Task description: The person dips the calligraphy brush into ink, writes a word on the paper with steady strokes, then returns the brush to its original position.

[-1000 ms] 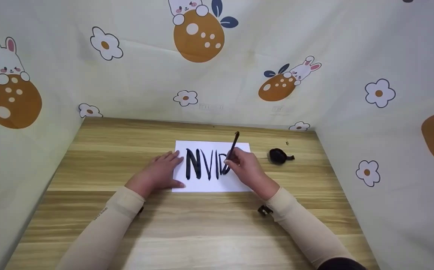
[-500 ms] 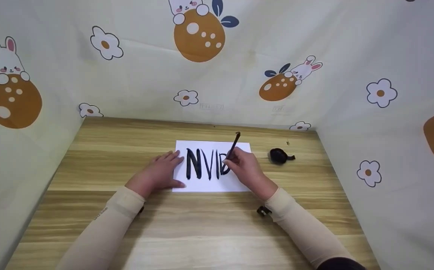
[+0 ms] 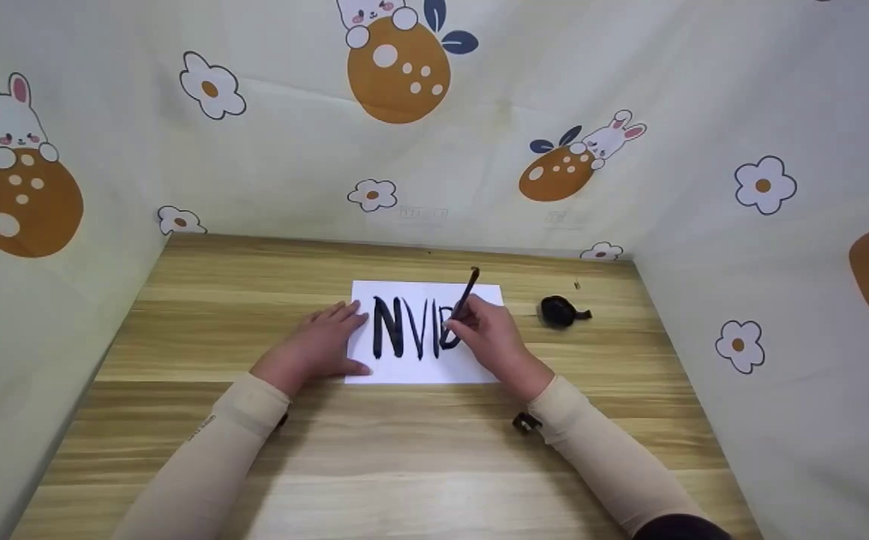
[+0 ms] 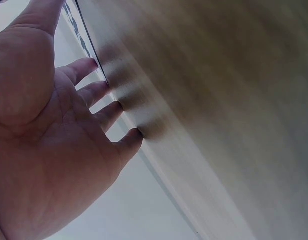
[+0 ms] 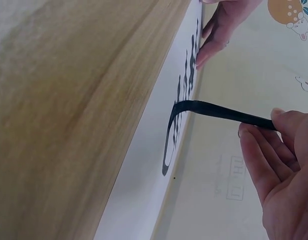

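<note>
A white sheet of paper (image 3: pixel 419 373) lies on the wooden table, with the large black letters "NVID" (image 3: pixel 387 328) painted across it. My right hand (image 3: pixel 496 334) pinches a slim black brush (image 3: pixel 467 291) between thumb and fingers, its handle leaning up and away. In the right wrist view the brush's dark tip (image 5: pixel 182 106) bends against the paper at the last letter's stroke. My left hand (image 3: pixel 320 341) rests on the sheet's left edge, fingers spread. In the left wrist view its fingertips (image 4: pixel 131 140) touch down along that edge.
To the right of the paper sits a small round black dish (image 3: pixel 557 312) with a short handle. A tiny dark speck (image 3: pixel 576 285) lies behind it. Patterned cloth walls (image 3: pixel 284 150) close in the table (image 3: pixel 404 465) at the back and both sides.
The brush in my right hand has shifted slightly left and down, and the lower curve of the "D" now runs to its upright. My left hand has stayed in place.
</note>
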Available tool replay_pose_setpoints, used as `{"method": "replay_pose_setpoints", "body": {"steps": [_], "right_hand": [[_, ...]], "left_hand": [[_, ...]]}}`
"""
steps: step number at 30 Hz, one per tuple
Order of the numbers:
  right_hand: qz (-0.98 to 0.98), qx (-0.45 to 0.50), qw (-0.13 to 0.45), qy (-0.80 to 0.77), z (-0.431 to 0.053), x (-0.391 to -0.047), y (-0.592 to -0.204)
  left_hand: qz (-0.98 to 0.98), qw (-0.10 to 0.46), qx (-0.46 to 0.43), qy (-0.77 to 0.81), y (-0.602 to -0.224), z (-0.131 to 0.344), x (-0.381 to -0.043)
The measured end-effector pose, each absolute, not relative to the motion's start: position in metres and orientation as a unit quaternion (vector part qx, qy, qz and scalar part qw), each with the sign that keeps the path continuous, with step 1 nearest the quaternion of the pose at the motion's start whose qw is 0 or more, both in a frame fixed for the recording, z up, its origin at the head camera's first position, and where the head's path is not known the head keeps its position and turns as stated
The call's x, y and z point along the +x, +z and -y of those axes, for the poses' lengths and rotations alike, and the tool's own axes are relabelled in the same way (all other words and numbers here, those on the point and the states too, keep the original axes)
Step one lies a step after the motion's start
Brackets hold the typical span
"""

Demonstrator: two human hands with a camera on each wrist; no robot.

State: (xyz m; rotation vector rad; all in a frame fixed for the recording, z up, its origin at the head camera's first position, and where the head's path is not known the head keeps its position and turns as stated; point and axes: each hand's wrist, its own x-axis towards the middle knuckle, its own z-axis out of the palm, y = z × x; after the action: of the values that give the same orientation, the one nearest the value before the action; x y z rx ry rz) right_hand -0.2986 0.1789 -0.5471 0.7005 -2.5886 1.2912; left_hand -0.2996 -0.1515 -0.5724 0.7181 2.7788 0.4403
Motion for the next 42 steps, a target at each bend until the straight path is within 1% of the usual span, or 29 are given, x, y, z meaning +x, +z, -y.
{"method": "replay_pose_setpoints", "body": {"steps": [24, 33, 42], "right_hand": [[0.864, 0.217, 0.103, 0.442, -0.180, -0.298, -0.545], [0.849, 0.215, 0.139, 0.462, -0.187, -0.298, -0.535], [0.839, 0.200, 0.159, 0.481, -0.198, -0.304, -0.529]], "left_hand": [[-0.951, 0.126, 0.240, 0.152, -0.569, 0.153, -0.297], [-0.951, 0.120, 0.242, 0.154, -0.568, 0.152, -0.296], [-0.951, 0.125, 0.237, 0.156, -0.566, 0.152, -0.295]]}}
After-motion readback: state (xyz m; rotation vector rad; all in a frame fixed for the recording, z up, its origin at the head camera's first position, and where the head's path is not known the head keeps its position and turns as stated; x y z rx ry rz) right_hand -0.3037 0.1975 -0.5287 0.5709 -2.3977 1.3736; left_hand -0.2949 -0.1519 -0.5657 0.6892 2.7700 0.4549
